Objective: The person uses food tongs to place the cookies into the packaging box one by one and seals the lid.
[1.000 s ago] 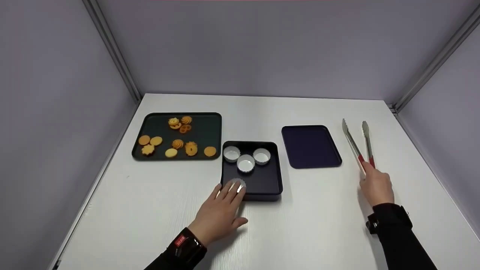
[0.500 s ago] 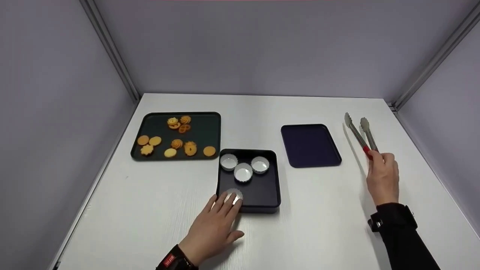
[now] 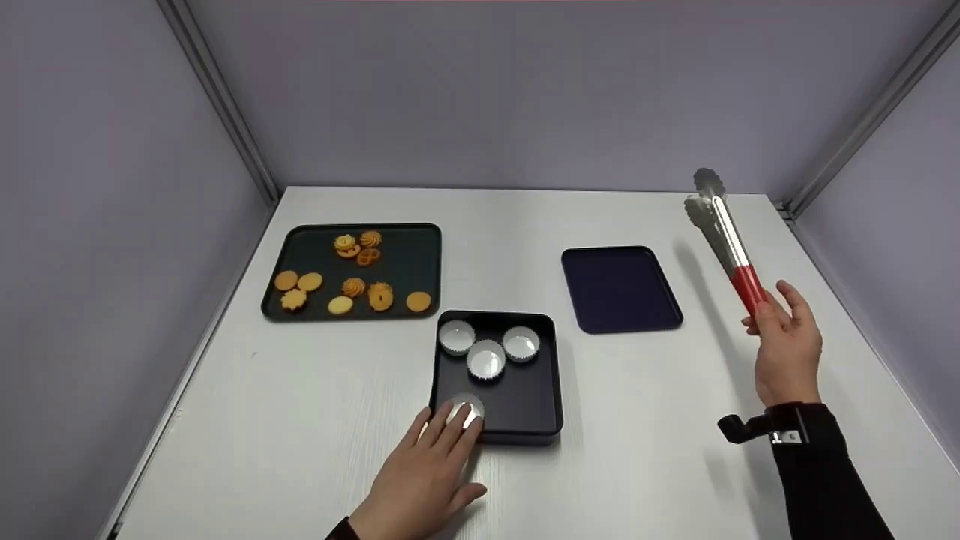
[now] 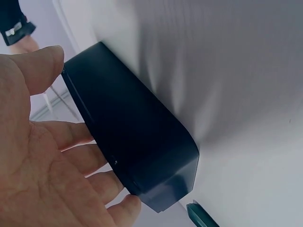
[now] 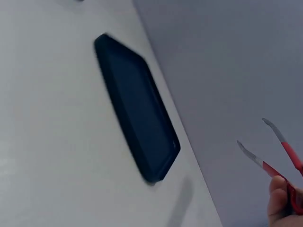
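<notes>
My left hand reaches with extended fingers over the near left rim of a deep black square baking pan. Its fingertips lie over a white fluted baking cup, partly hidden. Three more such cups, one of them a middle cup, sit farther back in the pan. In the left wrist view, the fingers lap over the rim of the pan, with the thumb near one corner. At the right, my right hand grips metal tongs by the red handles, raised above the table. The tong arms stand apart in the right wrist view.
A dark green tray with several cookies lies at the back left. Right of centre lies a flat navy tray. Grey panels enclose the white table at the back and sides.
The pan has slid toward me along with my left hand, the cups moving with it. My right hand has lifted the tongs off the table and turned them.
</notes>
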Motion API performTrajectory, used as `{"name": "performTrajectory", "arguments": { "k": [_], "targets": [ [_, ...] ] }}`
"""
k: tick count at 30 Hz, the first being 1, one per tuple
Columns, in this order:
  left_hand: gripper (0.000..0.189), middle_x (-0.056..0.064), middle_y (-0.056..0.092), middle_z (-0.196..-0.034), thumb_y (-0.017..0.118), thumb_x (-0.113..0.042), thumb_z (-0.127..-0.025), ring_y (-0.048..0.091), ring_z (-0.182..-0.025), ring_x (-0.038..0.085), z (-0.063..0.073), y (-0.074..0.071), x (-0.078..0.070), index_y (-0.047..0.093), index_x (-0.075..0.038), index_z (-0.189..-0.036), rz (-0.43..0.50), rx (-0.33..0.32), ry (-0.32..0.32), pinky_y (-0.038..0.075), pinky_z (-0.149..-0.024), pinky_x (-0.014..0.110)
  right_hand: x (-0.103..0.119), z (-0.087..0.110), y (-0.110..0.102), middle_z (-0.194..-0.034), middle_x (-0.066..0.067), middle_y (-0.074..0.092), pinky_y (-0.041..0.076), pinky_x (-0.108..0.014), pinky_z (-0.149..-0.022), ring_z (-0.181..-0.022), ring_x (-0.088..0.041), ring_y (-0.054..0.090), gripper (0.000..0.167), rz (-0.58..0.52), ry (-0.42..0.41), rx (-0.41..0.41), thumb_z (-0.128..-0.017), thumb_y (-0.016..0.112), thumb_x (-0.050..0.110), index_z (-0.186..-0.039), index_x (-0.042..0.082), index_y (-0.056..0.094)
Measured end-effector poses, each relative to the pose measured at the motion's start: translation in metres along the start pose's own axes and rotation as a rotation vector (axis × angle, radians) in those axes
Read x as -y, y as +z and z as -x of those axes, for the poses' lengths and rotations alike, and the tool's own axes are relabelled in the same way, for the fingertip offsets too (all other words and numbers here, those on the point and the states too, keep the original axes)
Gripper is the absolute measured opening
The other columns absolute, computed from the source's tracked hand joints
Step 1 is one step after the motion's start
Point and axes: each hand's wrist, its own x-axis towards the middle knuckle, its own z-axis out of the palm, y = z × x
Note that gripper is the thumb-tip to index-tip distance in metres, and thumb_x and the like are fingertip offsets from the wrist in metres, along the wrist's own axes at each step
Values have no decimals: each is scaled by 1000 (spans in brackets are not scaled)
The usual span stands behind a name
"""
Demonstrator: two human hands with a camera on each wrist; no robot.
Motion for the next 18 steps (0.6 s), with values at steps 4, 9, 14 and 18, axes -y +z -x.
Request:
{"name": "performTrajectory", "arguments": {
  "k": [4,9,14,18],
  "targets": [
    [77,11,44,-159,55,-62,-99,38,-149,32,2,0,-2,45,-9,-154,-10,14,3,32,-120,50,0,2,-4,-145,-14,35,53,-19,-82,-88,-18,65,67,-344,86,131,-104,55,2,-161,13,23],
    [78,10,43,-160,54,-63,-98,37,-149,32,4,0,-6,44,-10,-155,-5,43,-1,32,-120,50,-4,3,-6,-139,-14,39,50,-28,-91,-98,-28,62,52,-667,192,321,-106,44,-4,-151,16,26],
    [78,9,43,-160,54,-64,-98,38,-149,31,8,1,-10,44,-12,-155,-14,48,2,33,-120,49,-5,8,-1,-139,-18,44,49,-33,-98,-108,-35,59,47,-766,241,465,-108,36,-3,-151,15,29],
    [79,9,44,-159,55,-64,-97,39,-148,31,11,2,-13,44,-12,-155,-23,13,15,35,-119,48,-3,13,12,-147,-17,32,51,-32,-99,-112,-35,58,55,-699,266,550,-109,33,-4,-157,20,22]
  ]
}}
